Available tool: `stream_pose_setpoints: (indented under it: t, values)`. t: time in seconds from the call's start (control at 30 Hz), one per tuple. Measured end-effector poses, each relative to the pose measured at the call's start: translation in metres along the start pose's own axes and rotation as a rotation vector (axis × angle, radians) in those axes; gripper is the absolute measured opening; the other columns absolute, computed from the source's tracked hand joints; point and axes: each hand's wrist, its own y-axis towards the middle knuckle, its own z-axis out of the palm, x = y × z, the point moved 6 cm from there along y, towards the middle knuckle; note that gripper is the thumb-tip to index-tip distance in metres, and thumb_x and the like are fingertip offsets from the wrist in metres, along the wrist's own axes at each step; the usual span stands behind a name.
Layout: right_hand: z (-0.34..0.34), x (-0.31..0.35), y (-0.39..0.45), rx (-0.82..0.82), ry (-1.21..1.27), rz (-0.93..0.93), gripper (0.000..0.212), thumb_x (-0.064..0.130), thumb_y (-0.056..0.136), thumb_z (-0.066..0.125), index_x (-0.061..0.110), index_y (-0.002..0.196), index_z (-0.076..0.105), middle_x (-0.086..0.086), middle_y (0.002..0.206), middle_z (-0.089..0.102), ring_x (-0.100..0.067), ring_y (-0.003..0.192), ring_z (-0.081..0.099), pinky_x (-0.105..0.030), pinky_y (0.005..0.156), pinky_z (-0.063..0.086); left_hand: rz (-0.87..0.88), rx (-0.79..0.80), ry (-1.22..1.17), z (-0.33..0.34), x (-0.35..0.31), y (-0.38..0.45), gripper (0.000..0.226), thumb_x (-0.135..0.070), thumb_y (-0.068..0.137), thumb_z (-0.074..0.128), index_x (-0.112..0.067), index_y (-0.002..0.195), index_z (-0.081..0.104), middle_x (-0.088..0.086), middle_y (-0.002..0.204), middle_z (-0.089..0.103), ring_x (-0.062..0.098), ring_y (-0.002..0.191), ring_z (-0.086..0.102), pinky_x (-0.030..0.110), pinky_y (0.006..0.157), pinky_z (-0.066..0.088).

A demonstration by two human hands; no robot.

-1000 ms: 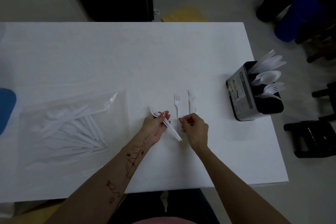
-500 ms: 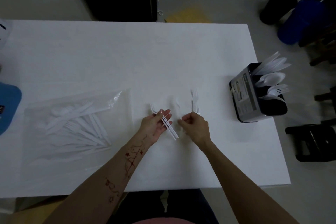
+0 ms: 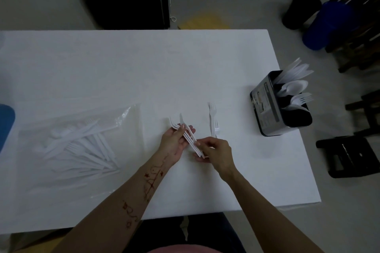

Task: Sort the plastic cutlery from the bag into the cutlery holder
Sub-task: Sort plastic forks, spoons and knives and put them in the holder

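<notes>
Clear bag [image 3: 67, 146] of cutlery at counter [image 3: 133, 68] left; left hand [image 3: 176, 141] loosely curled round a bundle of forks [image 3: 190, 137], right hand [image 3: 216, 150] pinching its handles; two loose forks [image 3: 212, 117] just beyond; cutlery holder [image 3: 273, 107] near the right edge — a hard push might tip it off; slick handles may fan and slip; open counter between.
</notes>
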Motion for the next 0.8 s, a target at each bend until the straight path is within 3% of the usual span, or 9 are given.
stream_pose_setpoints:
  t: [0.1,0.2,0.27,0.37,0.53,0.67,0.8]
  values:
    - [-0.003,0.0,0.002,-0.022,-0.034,-0.016,0.01,0.014,0.084,0.077,0.008,0.091,0.079,-0.01,0.08,0.074,-0.031,0.073,0.072,-0.039,0.065,0.062,-0.02,0.037,0.063,0.005,0.003,-0.003,0.014,-0.002,0.094,0.053,0.001,0.108,0.053,0.022,0.112,0.063,0.029,0.101,0.064,0.034,0.076,0.059]
    - [-0.004,-0.003,0.006,-0.004,-0.069,-0.009,0.011,0.019,0.085,0.075,0.01,0.091,0.079,-0.009,0.083,0.075,-0.027,0.073,0.073,-0.034,0.064,0.062,-0.031,-0.011,0.063,0.003,0.004,-0.001,0.019,0.006,0.091,0.055,0.002,0.108,0.051,0.02,0.105,0.065,0.028,0.094,0.065,0.039,0.082,0.057]
    - [-0.016,-0.006,0.011,-0.149,-0.128,-0.022,0.013,0.024,0.086,0.075,0.012,0.09,0.077,-0.005,0.083,0.075,-0.022,0.07,0.072,-0.032,0.064,0.062,-0.038,-0.067,0.032,-0.001,0.005,0.002,0.016,0.008,0.091,0.052,0.004,0.107,0.051,0.017,0.1,0.064,0.025,0.088,0.064,0.041,0.087,0.052]
    - [-0.039,-0.005,0.017,-0.435,-0.491,-0.06,0.024,0.036,0.085,0.074,0.016,0.095,0.067,0.004,0.088,0.067,-0.015,0.073,0.065,-0.03,0.068,0.056,-0.051,-0.085,0.024,-0.004,0.007,0.003,0.007,0.006,0.093,0.051,0.006,0.097,0.056,0.014,0.097,0.064,0.022,0.086,0.063,0.037,0.084,0.053]
    - [-0.032,0.001,0.029,-0.401,-0.869,-0.088,0.036,0.044,0.085,0.071,0.02,0.104,0.054,0.005,0.096,0.053,-0.016,0.082,0.058,-0.03,0.07,0.051,-0.066,-0.054,0.039,-0.006,0.011,0.0,0.013,0.001,0.093,0.053,0.007,0.104,0.057,0.016,0.1,0.066,0.024,0.089,0.065,0.035,0.083,0.055]
    - [-0.032,0.006,0.039,-0.438,-0.895,-0.072,0.023,0.031,0.09,0.067,0.015,0.103,0.056,-0.002,0.099,0.057,-0.017,0.078,0.054,-0.029,0.066,0.043,-0.082,-0.034,0.06,-0.006,0.012,-0.003,0.01,-0.001,0.093,0.054,0.003,0.1,0.06,0.015,0.098,0.066,0.024,0.089,0.065,0.033,0.081,0.057]
    - [-0.039,0.002,0.043,-0.468,-0.678,0.001,0.016,0.031,0.09,0.068,0.018,0.097,0.063,0.0,0.098,0.064,-0.016,0.079,0.06,-0.028,0.068,0.046,-0.124,-0.021,0.099,-0.01,0.012,-0.004,0.011,-0.007,0.095,0.054,-0.004,0.102,0.061,0.009,0.104,0.067,0.024,0.097,0.064,0.043,0.095,0.049]
